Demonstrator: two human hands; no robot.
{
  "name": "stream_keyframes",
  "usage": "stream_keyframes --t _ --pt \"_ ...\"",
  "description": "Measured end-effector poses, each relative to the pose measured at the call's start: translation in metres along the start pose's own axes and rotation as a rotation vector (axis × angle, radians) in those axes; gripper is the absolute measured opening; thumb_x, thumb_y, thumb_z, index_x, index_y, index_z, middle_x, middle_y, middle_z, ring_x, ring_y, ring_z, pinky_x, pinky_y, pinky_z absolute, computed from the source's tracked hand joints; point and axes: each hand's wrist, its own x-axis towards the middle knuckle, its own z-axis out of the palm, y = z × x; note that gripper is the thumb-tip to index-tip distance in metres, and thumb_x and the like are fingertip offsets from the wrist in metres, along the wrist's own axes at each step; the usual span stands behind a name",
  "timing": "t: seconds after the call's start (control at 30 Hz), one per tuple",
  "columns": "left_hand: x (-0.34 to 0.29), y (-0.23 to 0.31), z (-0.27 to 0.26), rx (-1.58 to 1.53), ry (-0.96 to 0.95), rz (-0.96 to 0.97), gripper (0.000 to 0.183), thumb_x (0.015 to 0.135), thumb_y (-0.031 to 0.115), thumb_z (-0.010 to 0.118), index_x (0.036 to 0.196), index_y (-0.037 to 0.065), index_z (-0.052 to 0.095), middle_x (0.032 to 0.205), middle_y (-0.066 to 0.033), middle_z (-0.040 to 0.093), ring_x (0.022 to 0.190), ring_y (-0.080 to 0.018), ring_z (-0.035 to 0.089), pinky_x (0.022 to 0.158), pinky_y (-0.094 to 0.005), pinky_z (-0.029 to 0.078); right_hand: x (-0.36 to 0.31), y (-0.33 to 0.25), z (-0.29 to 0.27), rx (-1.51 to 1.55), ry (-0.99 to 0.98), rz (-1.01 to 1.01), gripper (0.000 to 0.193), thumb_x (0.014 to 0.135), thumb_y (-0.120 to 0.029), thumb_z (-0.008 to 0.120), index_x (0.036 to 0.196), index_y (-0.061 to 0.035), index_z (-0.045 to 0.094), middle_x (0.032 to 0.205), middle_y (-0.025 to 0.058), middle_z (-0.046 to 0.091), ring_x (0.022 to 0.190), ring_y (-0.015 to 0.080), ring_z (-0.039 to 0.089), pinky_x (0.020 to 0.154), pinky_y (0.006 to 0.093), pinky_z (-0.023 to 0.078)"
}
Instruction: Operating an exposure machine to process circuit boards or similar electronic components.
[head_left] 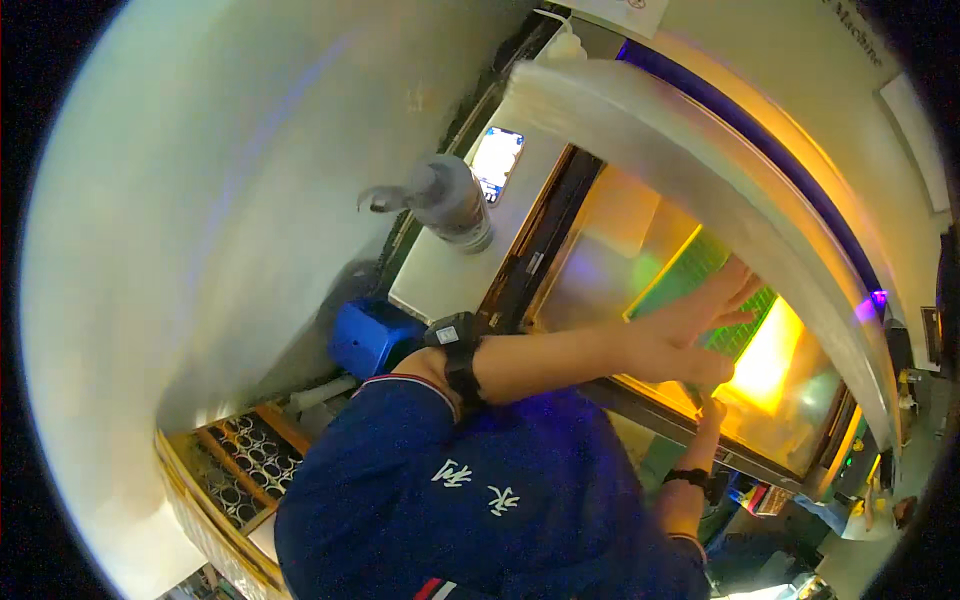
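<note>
Left hand flat on green board inside open exposure-type machine.

Left hand spread, palm down, pressing the green board on the lit glass bed; right hand sits at the bed's front edge just under it, grip hidden, can't tell. Lid raised overhead. Looks like the seat/align step. Next likely needs the board kept square and both hands out before the lid drops. Spray bottle and phone on the side ledge.
</note>
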Motion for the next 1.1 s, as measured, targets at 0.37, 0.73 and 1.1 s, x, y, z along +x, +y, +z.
stream_keyframes --t 0.37,0.73,1.1 --pt "-0.13 -0.085 -0.084 1.01 -0.155 -0.812 0.067 0.091 0.031 0.063 0.146 0.002 0.038 0.145 -0.0249 0.046 0.134 -0.0389 0.045 0.112 -0.0454 0.036 -0.047 -0.033 0.017 -0.093 -0.009 0.356 0.068 0.065 -0.053 0.089 0.108 -0.0059 0.063 0.074 0.0046 0.054 0.044 0.0143 0.041 0.039 0.0274 0.034" --pt "-0.234 -0.087 -0.008 0.707 -0.436 -0.905 0.038 0.095 0.017 0.061 0.131 0.004 0.058 0.128 -0.013 0.064 0.114 -0.025 0.063 0.099 -0.0381 0.049 -0.385 0.109 0.035 0.396 0.359 0.063 0.039 0.089 -0.038 0.071 0.097 0.0001 0.068 0.079 0.0018 0.059 0.067 0.0134 0.054 0.055 0.03 0.043" --pt "-0.314 -0.178 0.165 0.437 -1.014 -1.133 0.037 0.096 0.007 0.055 0.131 -0.006 0.055 0.117 -0.0122 0.067 0.098 -0.018 0.065 0.091 -0.031 0.05 -0.704 0.264 0.143 1.418 1.175 0.369 0.038 0.098 -0.034 0.062 0.103 0.0029 0.068 0.091 0.0079 0.07 0.077 0.0202 0.065 0.071 0.0337 0.052"
